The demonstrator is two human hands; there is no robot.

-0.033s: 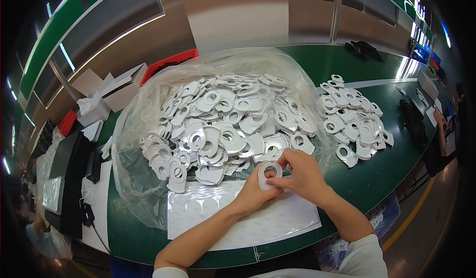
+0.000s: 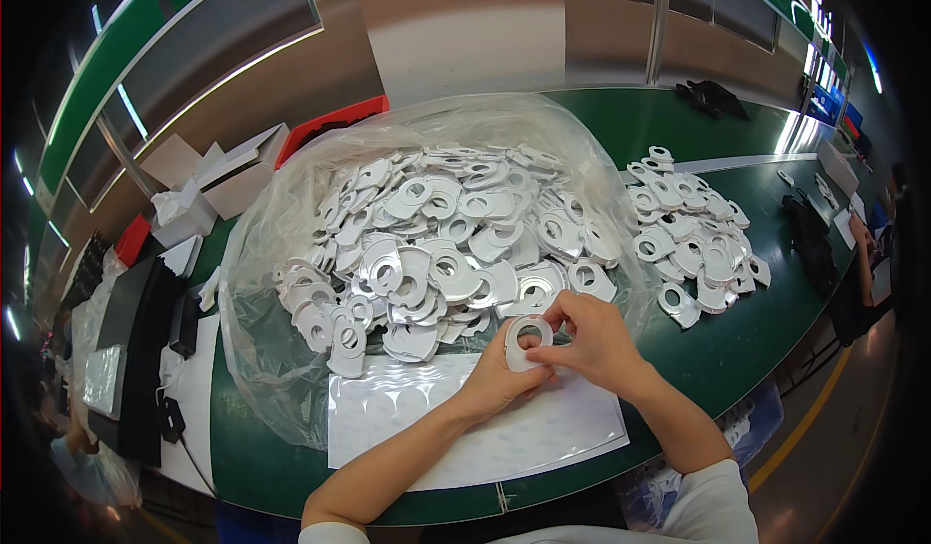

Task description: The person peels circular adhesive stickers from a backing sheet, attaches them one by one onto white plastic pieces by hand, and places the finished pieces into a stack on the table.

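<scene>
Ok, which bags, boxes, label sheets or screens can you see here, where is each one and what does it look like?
Clear plastic bag: table centre, spread open under a heap of white ring parts.
White sheet of round stickers: near edge, under both hands.
White cardboard boxes: far left, open flaps.
Red bin: behind the bag.
No screen is clearly visible.

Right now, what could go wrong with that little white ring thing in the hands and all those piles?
1. The white ring piece is pinched only by fingertips of the left hand and right hand, so it might slip out.
2. The big heap in the clear plastic bag lies loose and could slide onto the white sheet.
3. The smaller pile has pieces near the table edge that could get knocked off.
</scene>
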